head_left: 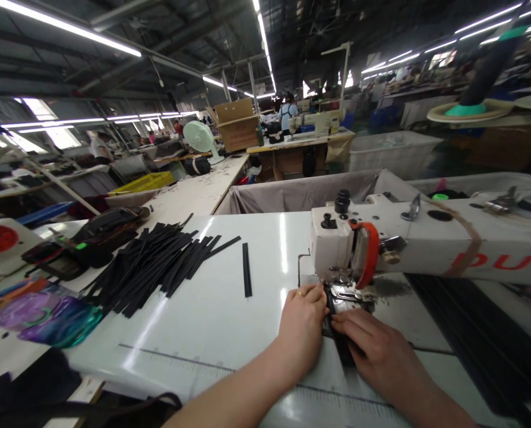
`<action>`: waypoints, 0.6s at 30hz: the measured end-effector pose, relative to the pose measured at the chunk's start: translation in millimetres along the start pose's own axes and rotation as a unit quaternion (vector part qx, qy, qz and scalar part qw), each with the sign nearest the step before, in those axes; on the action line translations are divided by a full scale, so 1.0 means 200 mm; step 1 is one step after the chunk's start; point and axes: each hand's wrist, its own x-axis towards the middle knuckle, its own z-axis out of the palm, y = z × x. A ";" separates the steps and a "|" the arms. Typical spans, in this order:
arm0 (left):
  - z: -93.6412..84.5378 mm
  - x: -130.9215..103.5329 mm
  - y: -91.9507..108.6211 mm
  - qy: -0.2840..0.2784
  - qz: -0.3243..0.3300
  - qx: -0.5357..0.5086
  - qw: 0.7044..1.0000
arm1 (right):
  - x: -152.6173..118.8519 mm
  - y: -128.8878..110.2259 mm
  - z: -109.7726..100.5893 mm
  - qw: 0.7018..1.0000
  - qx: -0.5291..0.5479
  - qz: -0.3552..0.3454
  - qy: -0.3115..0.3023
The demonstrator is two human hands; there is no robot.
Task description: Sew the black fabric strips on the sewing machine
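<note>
Two bare hands, one white sewing table (212,324), one white sewing machine (414,246). Table: far edge meets a grey cloth lining (301,194); near edge rounds off at lower left, with a ruler marking (176,358) printed just inside it. Room to the left: a broad stretch of glossy top between the left hand (304,321) and a heap of short black strips (152,267), interrupted by one loose strip (247,270). Room to the right: tighter, the machine arm standing beyond the right hand (376,351) and long black pieces (479,339) running from under it toward the lower right.

Worked strip (344,352), one: black, narrow, flat, straight-sided; located between the hands, near end toward the wearer, far part at the metal presser fittings (348,293), where fingers partly hide it.

Left fingers: bent, close together, tips down at the strip's left side beside the fittings; one ring worn. Right fingers: curved, tips at the strip's right side, just in front of the fittings. Whether either hand pinches the strip or only presses it, cannot tell.
</note>
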 end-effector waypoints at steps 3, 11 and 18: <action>-0.01 0.01 0.01 0.016 -0.010 -0.005 1.000 | 0.00 0.01 0.01 1.000 0.009 0.024 0.003; -0.06 0.01 0.00 0.032 0.018 -0.069 0.997 | 0.00 0.03 -0.02 0.997 0.063 0.044 -0.016; -0.06 0.01 0.00 0.039 0.016 -0.081 0.996 | 0.00 0.05 -0.02 0.997 0.064 0.033 -0.001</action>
